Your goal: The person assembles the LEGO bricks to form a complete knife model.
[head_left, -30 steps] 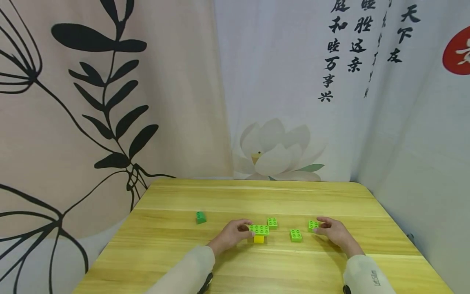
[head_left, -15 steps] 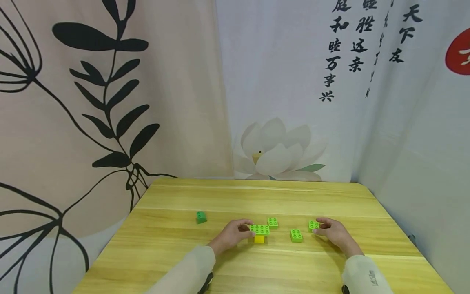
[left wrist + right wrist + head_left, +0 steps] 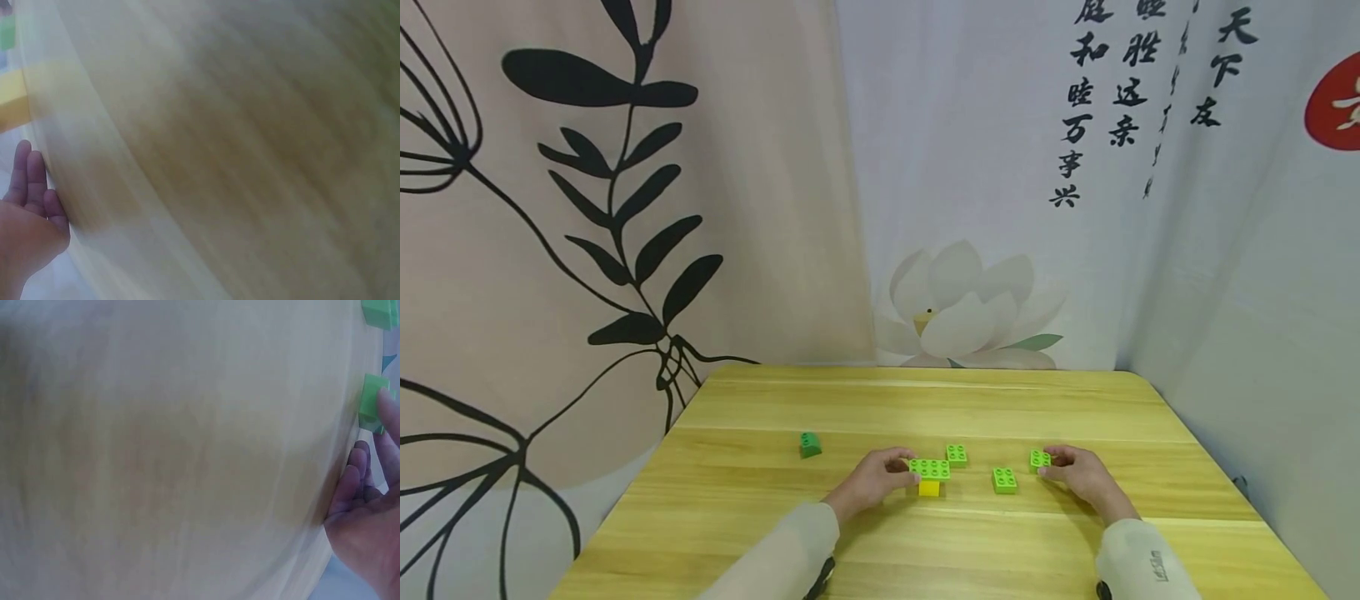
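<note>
At the middle of the table, a long light green toy building brick [image 3: 929, 469] sits on top of a yellow brick [image 3: 928, 488]. My left hand [image 3: 872, 477] grips the left end of the long brick between thumb and fingers. In the left wrist view the yellow brick [image 3: 12, 103] shows at the left edge, above the fingers. Off to the right, my right hand [image 3: 1081, 477] pinches a small light green brick [image 3: 1039, 461]. The right wrist view has the thumb on the side of that same brick [image 3: 370, 403], close over the wood.
Two more light green bricks lie between the hands, one farther back [image 3: 956, 455] and one nearer [image 3: 1004, 481]. A darker green brick with a sloped side [image 3: 809, 445] lies at the left. Printed curtains [image 3: 775, 208] hang behind the wooden table [image 3: 925, 400].
</note>
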Tool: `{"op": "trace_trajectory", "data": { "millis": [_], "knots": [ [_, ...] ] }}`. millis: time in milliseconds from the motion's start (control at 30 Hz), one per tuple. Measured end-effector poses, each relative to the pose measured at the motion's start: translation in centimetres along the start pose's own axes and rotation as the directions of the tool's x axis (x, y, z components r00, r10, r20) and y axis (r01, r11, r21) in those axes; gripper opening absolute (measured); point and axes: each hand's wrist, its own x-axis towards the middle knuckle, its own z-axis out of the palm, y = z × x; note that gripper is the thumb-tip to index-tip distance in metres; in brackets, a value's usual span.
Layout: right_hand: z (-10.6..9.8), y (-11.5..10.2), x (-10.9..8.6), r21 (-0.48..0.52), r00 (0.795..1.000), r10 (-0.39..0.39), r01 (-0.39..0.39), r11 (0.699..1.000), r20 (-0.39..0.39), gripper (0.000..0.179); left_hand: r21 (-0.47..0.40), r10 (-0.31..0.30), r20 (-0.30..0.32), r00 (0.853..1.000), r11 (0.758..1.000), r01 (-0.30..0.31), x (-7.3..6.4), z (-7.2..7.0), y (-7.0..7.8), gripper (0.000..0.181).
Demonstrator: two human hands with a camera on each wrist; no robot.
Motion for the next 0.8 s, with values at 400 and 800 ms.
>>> {"op": "trace_trajectory", "data": {
  "millis": [400, 800],
  "knots": [
    [-0.05, -0.09, -0.23, 0.000, 1.000, 0.012, -0.012, 1.000, -0.008, 0.050, -0.015, 0.008, 0.010, 1.000, 1.000, -0.008, -0.03, 0.02, -0.08, 0.035],
    [0.02, 0.12, -0.25, 0.027, 0.999, 0.028, -0.027, 0.999, -0.017, 0.051, -0.024, 0.012, 0.007, 1.000, 1.000, -0.012, -0.08, 0.11, 0.05, 0.033]
  ]
}}
